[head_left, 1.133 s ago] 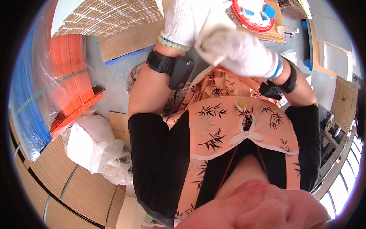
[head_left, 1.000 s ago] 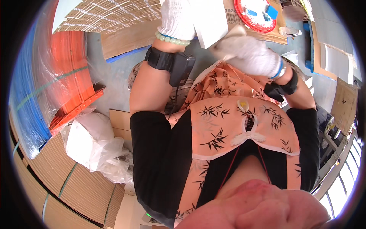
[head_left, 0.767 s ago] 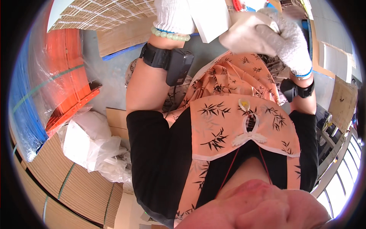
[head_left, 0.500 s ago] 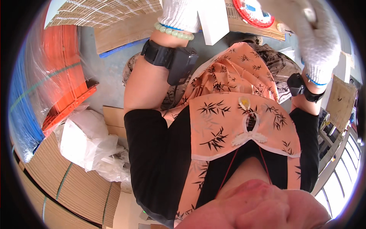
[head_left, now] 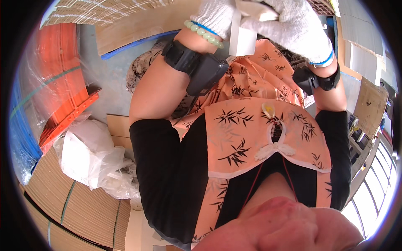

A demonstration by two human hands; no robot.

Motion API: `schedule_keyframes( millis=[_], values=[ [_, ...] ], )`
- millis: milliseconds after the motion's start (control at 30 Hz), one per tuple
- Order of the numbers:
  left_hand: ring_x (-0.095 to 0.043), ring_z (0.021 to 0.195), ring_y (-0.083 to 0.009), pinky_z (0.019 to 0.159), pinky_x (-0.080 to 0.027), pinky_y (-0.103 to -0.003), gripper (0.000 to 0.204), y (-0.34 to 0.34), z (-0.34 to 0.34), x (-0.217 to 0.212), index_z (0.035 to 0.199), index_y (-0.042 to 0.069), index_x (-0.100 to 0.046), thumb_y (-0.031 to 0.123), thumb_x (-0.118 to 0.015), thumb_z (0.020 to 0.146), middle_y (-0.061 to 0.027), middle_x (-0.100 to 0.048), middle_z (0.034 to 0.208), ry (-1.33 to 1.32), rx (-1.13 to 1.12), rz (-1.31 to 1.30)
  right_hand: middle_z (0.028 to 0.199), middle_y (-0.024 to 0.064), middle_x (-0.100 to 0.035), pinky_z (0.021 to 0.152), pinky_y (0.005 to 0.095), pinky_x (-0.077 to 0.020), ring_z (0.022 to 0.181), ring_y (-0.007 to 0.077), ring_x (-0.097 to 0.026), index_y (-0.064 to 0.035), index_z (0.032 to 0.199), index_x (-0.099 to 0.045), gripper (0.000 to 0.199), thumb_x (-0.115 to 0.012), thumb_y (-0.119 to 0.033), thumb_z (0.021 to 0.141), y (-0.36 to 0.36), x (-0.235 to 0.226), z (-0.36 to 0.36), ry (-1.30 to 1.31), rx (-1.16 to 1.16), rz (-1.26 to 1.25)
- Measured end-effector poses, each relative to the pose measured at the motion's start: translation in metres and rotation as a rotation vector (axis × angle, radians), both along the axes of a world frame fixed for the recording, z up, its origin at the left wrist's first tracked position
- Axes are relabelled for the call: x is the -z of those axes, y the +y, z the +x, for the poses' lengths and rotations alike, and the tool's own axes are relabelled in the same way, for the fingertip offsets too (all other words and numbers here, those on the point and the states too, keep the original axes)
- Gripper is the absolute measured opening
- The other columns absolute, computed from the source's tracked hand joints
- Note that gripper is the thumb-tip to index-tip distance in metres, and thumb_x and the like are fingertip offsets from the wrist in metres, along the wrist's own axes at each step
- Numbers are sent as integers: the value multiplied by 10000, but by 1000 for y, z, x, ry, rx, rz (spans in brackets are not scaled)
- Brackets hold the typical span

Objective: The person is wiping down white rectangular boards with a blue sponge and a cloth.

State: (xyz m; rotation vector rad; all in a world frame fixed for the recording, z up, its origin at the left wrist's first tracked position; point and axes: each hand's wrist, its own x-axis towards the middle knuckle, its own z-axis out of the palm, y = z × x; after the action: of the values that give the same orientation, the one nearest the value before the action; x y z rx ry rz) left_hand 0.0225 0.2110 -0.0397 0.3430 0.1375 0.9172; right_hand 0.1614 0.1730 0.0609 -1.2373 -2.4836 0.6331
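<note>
My left hand [head_left: 215,17], in a white knitted glove, is at the top of the view beside a narrow white box or panel [head_left: 243,42]. It grips this white piece, though its fingertips are mostly hidden. From the right, my gloved right hand [head_left: 295,29] reaches in with bent fingers, their tips touching the upper part of the white piece. What lies between those fingers, if anything, is hard to make out. Both forearms are raised above the peach apron skirt [head_left: 264,62]. Black strapped devices sit on both wrists, and a pale beaded bracelet [head_left: 204,34] on the left.
Flat cardboard [head_left: 134,37] with a blue edge lies beyond my left arm. Plastic-wrapped orange parts [head_left: 63,79] stand at left, with crumpled clear plastic [head_left: 96,159] below them. Strapped cardboard stacks [head_left: 88,209] fill the lower left. Shelving [head_left: 360,146] is at right.
My right hand has swung left and inward to the white piece. My left hand and the white piece have shifted slightly right and nearer. The red-rimmed round container is out of sight.
</note>
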Motion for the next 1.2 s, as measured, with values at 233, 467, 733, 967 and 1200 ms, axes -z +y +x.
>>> schedule_keyframes(
  millis=[233, 467, 733, 967, 1200],
  values=[
    [-667, 1092, -195, 941, -583, -299, 539, 5, 4, 23, 1452, 3, -449, 416, -424, 1107, -110, -646, 1207, 91, -64, 107, 992, 122, -708, 808, 354, -548, 914, 309, -705, -70, 1105, -701, 415, -860, -258, 770, -5, -9, -10, -95, 64, -89],
    [-665, 1099, -208, 962, -580, -314, 536, -3, 5, 19, 1442, -3, -456, 414, -429, 1104, -127, -646, 1216, 7, 52, 2, 1008, 134, -696, 831, 362, -539, 952, 319, -690, -57, 1094, -699, 439, -863, -279, 752, -4, -2, -2, -97, -42, 13],
    [-665, 1092, -212, 956, -581, -317, 532, -8, 10, 22, 1431, 3, -467, 418, -439, 1099, -130, -646, 1219, 11, 69, -10, 985, 134, -681, 819, 385, -540, 925, 334, -688, -66, 1047, -701, 392, -845, -300, 766, 0, 11, 4, -127, -12, -81],
    [-666, 1085, -215, 952, -582, -319, 529, -12, 18, 30, 1422, 9, -476, 423, -448, 1095, -133, -646, 1221, 18, 81, -31, 969, 131, -681, 794, 384, -541, 904, 330, -691, -61, 1003, -696, 364, -842, -299, 770, -3, 0, 3, -206, -88, -44],
    [-666, 1078, -218, 947, -583, -322, 525, -11, 18, 36, 1413, 14, -486, 427, -456, 1091, -136, -647, 1224, -2, 106, -63, 970, 136, -695, 791, 393, -548, 896, 339, -694, -63, 1047, -693, 364, -835, -274, 788, -5, 0, 1, -191, -71, -69]
  ],
)
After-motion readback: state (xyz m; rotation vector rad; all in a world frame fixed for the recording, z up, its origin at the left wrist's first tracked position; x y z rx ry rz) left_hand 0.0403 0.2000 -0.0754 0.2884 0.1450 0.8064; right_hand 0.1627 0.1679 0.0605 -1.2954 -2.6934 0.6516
